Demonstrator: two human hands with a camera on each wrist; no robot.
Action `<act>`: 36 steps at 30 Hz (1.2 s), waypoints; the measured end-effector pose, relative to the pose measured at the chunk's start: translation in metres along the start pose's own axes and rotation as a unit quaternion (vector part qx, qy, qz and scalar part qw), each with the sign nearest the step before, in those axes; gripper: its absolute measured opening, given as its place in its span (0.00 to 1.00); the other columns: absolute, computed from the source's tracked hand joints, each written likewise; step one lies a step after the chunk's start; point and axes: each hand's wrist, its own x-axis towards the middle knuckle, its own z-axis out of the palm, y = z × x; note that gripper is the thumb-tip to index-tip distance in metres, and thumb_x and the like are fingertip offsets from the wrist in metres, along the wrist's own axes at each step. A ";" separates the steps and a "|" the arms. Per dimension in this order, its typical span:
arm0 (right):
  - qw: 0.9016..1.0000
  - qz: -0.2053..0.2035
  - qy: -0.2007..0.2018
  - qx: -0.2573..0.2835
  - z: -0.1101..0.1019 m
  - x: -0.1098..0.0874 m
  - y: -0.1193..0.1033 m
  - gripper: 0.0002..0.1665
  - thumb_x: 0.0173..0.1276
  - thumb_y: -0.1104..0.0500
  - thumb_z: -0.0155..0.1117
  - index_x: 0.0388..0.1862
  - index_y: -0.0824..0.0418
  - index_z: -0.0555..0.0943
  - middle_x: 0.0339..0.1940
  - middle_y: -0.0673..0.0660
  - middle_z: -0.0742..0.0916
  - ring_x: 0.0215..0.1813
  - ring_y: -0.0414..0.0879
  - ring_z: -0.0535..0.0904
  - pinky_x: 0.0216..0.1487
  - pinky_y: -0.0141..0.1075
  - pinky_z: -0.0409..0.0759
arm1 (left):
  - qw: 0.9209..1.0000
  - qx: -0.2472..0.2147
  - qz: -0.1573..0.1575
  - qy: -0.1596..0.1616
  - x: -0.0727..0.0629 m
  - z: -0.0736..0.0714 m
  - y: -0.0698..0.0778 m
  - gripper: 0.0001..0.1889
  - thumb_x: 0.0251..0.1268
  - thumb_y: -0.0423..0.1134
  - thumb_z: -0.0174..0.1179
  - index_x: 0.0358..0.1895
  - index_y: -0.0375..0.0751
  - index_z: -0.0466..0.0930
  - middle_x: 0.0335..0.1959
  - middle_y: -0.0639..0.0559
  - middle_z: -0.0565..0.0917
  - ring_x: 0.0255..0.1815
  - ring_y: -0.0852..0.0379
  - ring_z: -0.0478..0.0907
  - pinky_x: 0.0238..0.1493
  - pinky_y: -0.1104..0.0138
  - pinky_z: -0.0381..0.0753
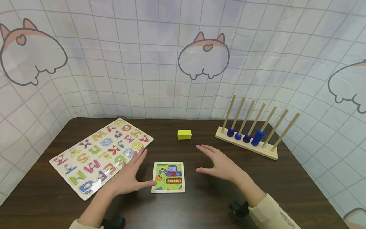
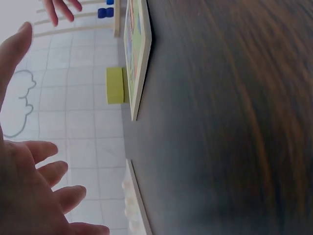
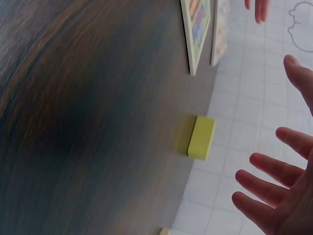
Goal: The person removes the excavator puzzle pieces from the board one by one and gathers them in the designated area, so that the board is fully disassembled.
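My left hand (image 1: 128,176) hovers with spread, straight fingers between the alphabet peg puzzle board (image 1: 94,149) and a small square jigsaw puzzle (image 1: 169,178) showing an excavator. In the head view its thumb tip overlaps the jigsaw's left edge, and its fingers overlap the board's right side. To the right of the jigsaw, my right hand (image 1: 221,165) is held in the air, fingers extended and thumb apart, holding nothing. A yellow block (image 1: 184,134) lies on the table beyond both hands. The left wrist view also shows the left hand (image 2: 39,191) with nothing in its grasp.
At the back right stands a wooden bead rack (image 1: 246,143) with upright pegs and several blue and purple beads. The dark wooden table (image 1: 206,210) meets a white grid-patterned curtain (image 1: 160,63) at its back edge.
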 end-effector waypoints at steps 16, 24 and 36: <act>0.999 -0.022 -0.043 0.010 0.025 0.024 -0.021 0.46 0.54 0.37 0.65 0.69 0.50 0.62 0.66 0.55 0.69 0.66 0.51 0.63 0.62 0.48 0.64 | 0.997 -0.065 0.004 -0.046 0.003 0.015 -0.005 0.57 0.41 0.63 0.67 0.73 0.46 0.44 0.73 0.45 0.42 0.71 0.40 0.40 0.56 0.31 0.41; 0.997 -0.048 -0.060 0.005 0.035 0.037 -0.033 0.43 0.55 0.41 0.66 0.67 0.54 0.66 0.64 0.56 0.72 0.64 0.50 0.66 0.61 0.46 0.66 | 0.996 -0.072 0.003 -0.049 0.007 0.020 -0.007 0.55 0.41 0.62 0.67 0.71 0.40 0.51 0.72 0.41 0.48 0.70 0.37 0.45 0.57 0.33 0.48; 0.994 -0.049 -0.102 0.001 0.049 0.057 -0.049 0.40 0.56 0.41 0.65 0.66 0.54 0.68 0.62 0.53 0.74 0.64 0.48 0.67 0.61 0.45 0.67 | 0.995 -0.069 0.003 -0.069 0.016 0.024 -0.006 0.51 0.41 0.59 0.69 0.68 0.35 0.58 0.71 0.39 0.53 0.68 0.34 0.48 0.55 0.31 0.45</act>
